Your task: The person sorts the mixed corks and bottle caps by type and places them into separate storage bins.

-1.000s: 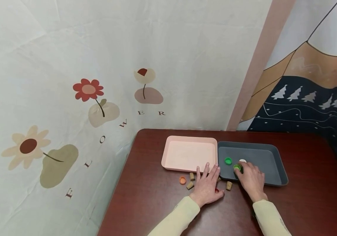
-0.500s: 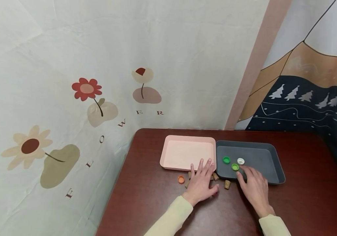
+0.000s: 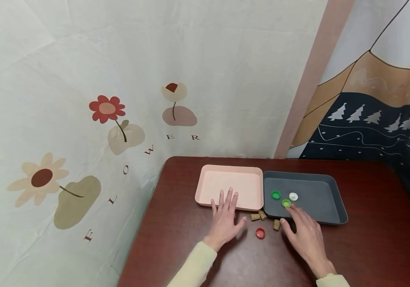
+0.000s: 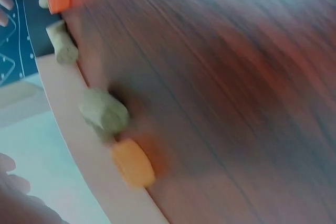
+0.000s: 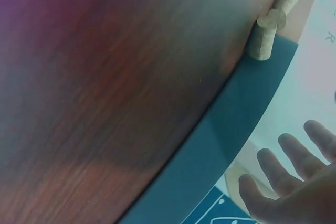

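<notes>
Across the lower right of the head view stretches a dark red table [image 3: 377, 223], bearing a grey tray [image 3: 314, 199] and a pink tray [image 3: 233, 179]. At lower centre the left hand [image 3: 223, 225], fingers spread, no object visible in it, overlaps the pink tray's near edge. At lower right, the right hand [image 3: 307, 237] has loosely spread fingers. Its thumb, near a cork [image 3: 277, 225], could roll that away. Careless fingertips might drag the light green cap [image 3: 285, 203]; contact cannot be told. A sideways sweep of either hand could knock the red cap [image 3: 260, 233], lower centre.
</notes>
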Demonstrator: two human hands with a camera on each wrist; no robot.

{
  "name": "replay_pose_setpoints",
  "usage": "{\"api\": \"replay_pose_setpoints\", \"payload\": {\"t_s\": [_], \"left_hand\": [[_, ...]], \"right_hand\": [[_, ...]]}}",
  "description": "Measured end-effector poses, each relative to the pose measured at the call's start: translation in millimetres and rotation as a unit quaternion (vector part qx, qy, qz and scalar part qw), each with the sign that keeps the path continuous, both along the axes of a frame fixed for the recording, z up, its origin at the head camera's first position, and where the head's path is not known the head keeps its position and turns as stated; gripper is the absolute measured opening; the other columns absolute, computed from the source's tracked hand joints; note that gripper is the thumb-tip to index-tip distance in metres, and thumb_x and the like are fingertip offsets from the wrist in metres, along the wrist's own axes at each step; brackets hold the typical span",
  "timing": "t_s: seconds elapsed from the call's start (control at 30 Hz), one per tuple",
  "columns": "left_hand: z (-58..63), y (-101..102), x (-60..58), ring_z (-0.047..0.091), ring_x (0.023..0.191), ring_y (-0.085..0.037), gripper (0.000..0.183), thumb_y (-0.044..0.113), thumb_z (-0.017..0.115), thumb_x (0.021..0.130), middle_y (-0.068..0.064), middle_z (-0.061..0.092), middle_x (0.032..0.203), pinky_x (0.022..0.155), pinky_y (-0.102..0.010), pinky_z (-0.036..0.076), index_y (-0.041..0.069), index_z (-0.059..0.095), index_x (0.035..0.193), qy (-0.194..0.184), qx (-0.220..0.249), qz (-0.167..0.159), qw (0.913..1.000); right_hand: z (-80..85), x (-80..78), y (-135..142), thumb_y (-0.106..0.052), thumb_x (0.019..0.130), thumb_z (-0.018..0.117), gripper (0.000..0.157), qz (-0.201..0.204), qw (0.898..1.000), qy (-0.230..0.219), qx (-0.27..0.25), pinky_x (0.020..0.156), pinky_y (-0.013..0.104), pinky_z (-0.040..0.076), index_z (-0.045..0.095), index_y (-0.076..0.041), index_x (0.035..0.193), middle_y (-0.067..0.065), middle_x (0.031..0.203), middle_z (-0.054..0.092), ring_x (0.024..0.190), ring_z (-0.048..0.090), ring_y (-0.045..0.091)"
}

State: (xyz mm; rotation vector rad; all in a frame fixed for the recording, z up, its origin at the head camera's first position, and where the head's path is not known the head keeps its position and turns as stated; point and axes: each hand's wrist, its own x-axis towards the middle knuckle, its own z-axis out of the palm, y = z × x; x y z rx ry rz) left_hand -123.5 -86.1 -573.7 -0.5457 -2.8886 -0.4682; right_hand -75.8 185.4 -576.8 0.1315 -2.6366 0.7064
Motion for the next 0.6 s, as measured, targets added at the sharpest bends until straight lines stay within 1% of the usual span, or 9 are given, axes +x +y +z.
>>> {"api": "replay_pose_setpoints", "payload": {"t_s": [0.17, 0.3, 0.47, 0.6], "left_hand": [[-3.1, -22.5, -3.3, 0.017, 0.154, -0.048, 0.084, 0.047, 0.066, 0.092, -0.013, 0.02, 0.171, 0.112, -0.078, 0.018, 0.011, 0.036, 0.162, 0.017, 0.033, 0.029, 0.9989], [-5.1, -38.0, -5.4, 0.019, 0.153, -0.051, 0.081, 0.047, 0.063, 0.092, -0.014, 0.023, 0.17, 0.111, -0.079, 0.015, 0.011, 0.039, 0.16, 0.019, 0.046, 0.056, 0.9972], [-7.7, -50.1, -4.5, 0.017, 0.153, -0.051, 0.079, 0.049, 0.061, 0.094, -0.014, 0.022, 0.171, 0.112, -0.078, 0.014, 0.012, 0.039, 0.16, 0.004, 0.049, 0.091, 0.9947], [-9.9, -55.3, -1.6, 0.012, 0.155, -0.05, 0.079, 0.051, 0.059, 0.095, -0.014, 0.019, 0.172, 0.114, -0.077, 0.011, 0.014, 0.038, 0.162, -0.025, 0.043, 0.113, 0.9923]], "right_hand": [[-2.9, 6.1, -5.0, -0.032, 0.086, 0.079, 0.054, 0.025, 0.999, 0.009, 0.042, 0.093, 0.07, 0.043, 0.068, -0.006, 0.133, 0.021, 0.138, 0.063, 0.124, 0.058, 0.046], [-3.4, 10.9, -11.0, -0.038, 0.087, 0.078, 0.058, 0.042, 0.997, -0.008, 0.058, 0.098, 0.07, 0.041, 0.067, -0.01, 0.136, 0.018, 0.14, 0.062, 0.129, 0.055, 0.044], [-3.9, 15.4, -21.6, -0.041, 0.089, 0.076, 0.059, 0.063, 0.995, -0.038, 0.064, 0.102, 0.069, 0.038, 0.065, -0.013, 0.14, 0.014, 0.145, 0.06, 0.134, 0.052, 0.042], [-5.7, 18.5, -30.7, -0.043, 0.09, 0.076, 0.059, 0.083, 0.993, -0.047, 0.075, 0.103, 0.068, 0.038, 0.066, -0.015, 0.141, 0.013, 0.146, 0.06, 0.135, 0.052, 0.041]]}}
